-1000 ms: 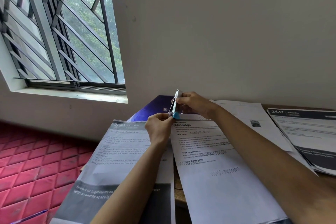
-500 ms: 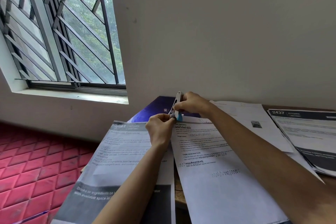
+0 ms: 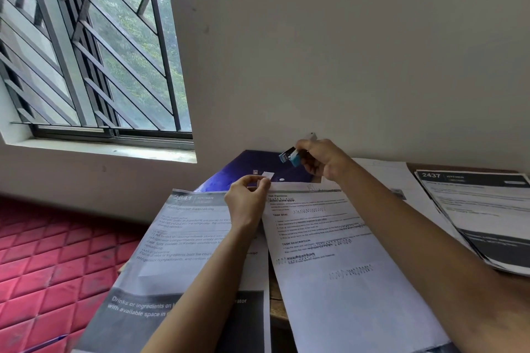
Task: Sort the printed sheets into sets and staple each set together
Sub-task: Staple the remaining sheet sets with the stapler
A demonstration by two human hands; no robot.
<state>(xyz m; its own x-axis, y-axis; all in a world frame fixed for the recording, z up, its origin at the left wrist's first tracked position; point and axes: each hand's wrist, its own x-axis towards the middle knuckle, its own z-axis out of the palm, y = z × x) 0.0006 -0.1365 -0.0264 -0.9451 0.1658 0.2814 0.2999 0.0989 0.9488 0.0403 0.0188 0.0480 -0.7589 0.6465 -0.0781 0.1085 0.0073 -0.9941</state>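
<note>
My right hand (image 3: pixel 322 159) grips a small blue and silver stapler (image 3: pixel 291 157), lifted clear of the paper near the wall. My left hand (image 3: pixel 249 198) pinches the top left corner of a white printed set (image 3: pixel 338 261) that lies in the middle of the desk. A sheet headed "Refrigerator Restocking" (image 3: pixel 186 241) lies to the left under my left forearm and hangs over the desk edge. Another set headed "2437" (image 3: pixel 481 209) rests at the right.
A dark blue folder (image 3: pixel 249 166) lies against the wall behind the sheets. More white pages (image 3: pixel 393 178) sit between the middle set and the right one. A barred window (image 3: pixel 86 46) is at the left, with a red quilted surface (image 3: pixel 51 261) below it.
My right hand has pulled the stapler up and to the right, off the corner of the middle set. My left hand keeps its pinch on that corner.
</note>
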